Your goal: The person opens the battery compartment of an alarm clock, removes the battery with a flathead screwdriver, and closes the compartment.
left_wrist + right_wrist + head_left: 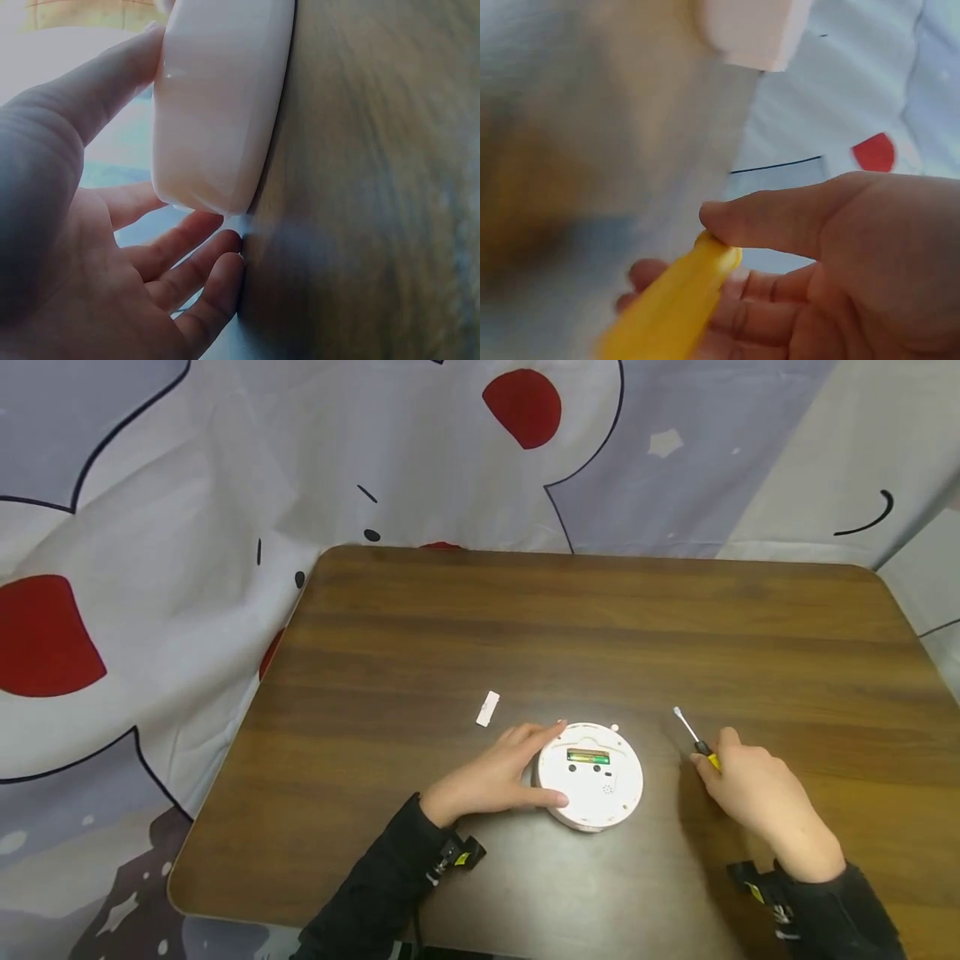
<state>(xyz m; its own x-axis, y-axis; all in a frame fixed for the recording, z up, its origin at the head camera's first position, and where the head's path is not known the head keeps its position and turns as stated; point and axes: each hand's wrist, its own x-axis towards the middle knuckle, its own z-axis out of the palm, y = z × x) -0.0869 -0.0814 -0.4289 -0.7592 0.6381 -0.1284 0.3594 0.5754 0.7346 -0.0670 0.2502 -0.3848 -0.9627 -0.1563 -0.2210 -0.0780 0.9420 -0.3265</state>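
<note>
A round white device (622, 785) lies on the table with its back up, a green battery (588, 757) showing in its uncovered compartment. My left hand (498, 781) holds it from the left, thumb over the near rim and index finger at the far edge. Close up in the left wrist view, the device's thick side (217, 105) stands between thumb and fingers. To the right, away from the device, my right hand (761, 789) grips a screwdriver (693, 735). Its shaft points up and left, and its yellow handle (667, 307) shows in the right wrist view.
A small white strip (487, 708) like a battery cover lies beyond the left hand. The brown wooden table (600, 635) has rounded corners. Behind and left of it hangs a patterned cloth (420, 460). Each wrist wears a small black camera.
</note>
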